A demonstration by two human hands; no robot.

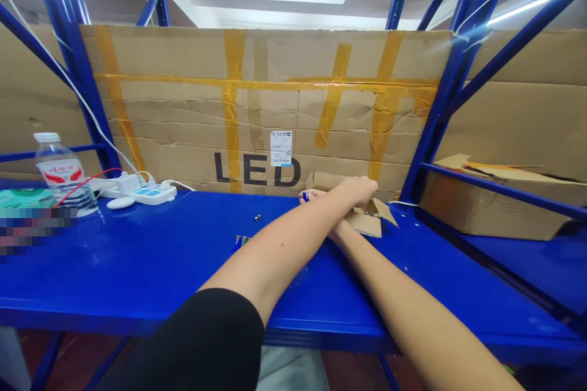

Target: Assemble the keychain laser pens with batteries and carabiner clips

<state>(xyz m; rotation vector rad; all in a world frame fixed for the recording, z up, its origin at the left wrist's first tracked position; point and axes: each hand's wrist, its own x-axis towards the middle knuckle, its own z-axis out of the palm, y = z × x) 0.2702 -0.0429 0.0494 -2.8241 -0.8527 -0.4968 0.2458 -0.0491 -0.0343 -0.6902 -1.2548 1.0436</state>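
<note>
Right-hand grip [316,194] looks closed on a small blue item [306,197] just left of the small open box [367,225] in the head view; the left hand [361,190] crosses over to the box, its hold hidden. Cardboard panel [178,134] and blue post [433,140] bound the box behind and right; wide counter [160,263] extends left of it, front edge nearer the person.

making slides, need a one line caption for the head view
Left arm crossed over right arm, left hand at an open cardboard box on a blue table.
</note>
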